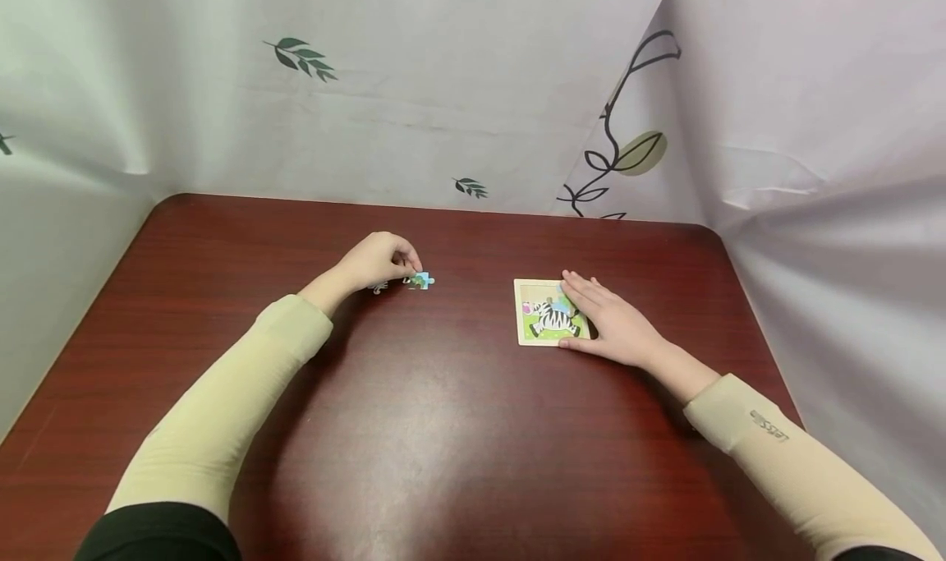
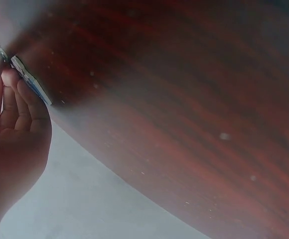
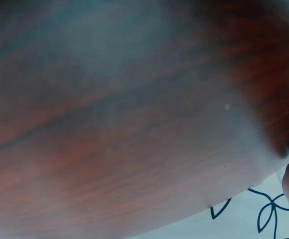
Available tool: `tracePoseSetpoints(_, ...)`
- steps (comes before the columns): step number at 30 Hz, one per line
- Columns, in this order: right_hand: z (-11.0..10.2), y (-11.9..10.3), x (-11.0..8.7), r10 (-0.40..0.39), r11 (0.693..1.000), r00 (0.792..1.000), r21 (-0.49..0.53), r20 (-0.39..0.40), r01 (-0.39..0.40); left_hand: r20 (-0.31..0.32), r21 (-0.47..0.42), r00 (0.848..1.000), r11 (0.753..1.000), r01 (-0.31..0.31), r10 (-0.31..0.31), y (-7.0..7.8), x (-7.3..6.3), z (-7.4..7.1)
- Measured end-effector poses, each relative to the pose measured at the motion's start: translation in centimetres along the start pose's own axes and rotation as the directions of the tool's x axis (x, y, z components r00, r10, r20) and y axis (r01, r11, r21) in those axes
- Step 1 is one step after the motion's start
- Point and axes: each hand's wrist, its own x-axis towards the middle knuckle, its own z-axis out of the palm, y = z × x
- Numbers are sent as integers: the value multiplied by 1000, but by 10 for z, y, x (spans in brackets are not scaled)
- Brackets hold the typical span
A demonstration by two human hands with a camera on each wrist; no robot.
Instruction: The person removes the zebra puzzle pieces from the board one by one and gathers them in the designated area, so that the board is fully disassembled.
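My left hand (image 1: 379,259) is over the table's left middle, thumb and fingertips together at the edge of a small jigsaw piece (image 1: 421,281) with blue and green print. A second, black-and-white piece (image 1: 378,287) lies partly hidden under that hand. From the left wrist, the same hand (image 2: 20,117) shows its fingertips against a thin piece (image 2: 32,82) seen edge-on. To the right, a square puzzle board (image 1: 520,314) with a zebra picture lies flat. My right hand (image 1: 615,323) holds its right side, fingers at the top edge and thumb at the bottom edge.
The dark red-brown wooden table (image 1: 443,429) has rounded far corners. Pale cloth (image 1: 414,117) with a leaf print hangs behind it and at both sides. In the right wrist view, only a bit of hand shows at the right edge.
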Motion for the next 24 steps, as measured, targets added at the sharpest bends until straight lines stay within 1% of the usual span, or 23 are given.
tracePoseSetpoints(7, 0, -2, 3, 0, 1000, 1000, 12, 7, 0, 2, -2, 1000, 1000, 11, -11, 1, -4, -3)
tracePoseSetpoints(12, -3, -4, 3, -7, 1000, 1000, -10, -2, 7, -3, -4, 1000, 1000, 3, -3, 0, -3, -4)
tracePoseSetpoints(16, -6, -4, 3, -3, 1000, 1000, -10, -9, 3, -23, -23, 1000, 1000, 0, 0, 2, -1, -4)
tracePoseSetpoints(20, -8, -4, 2, 5, 1000, 1000, 4, -18, -5, -38, -30, 999, 999, -19, 18, 9, 4, -4)
tracePoseSetpoints(24, -9, -2, 2, 21, 1000, 1000, 2, -11, -21, -35, -46, 998, 998, -48, 47, 20, 11, -1)
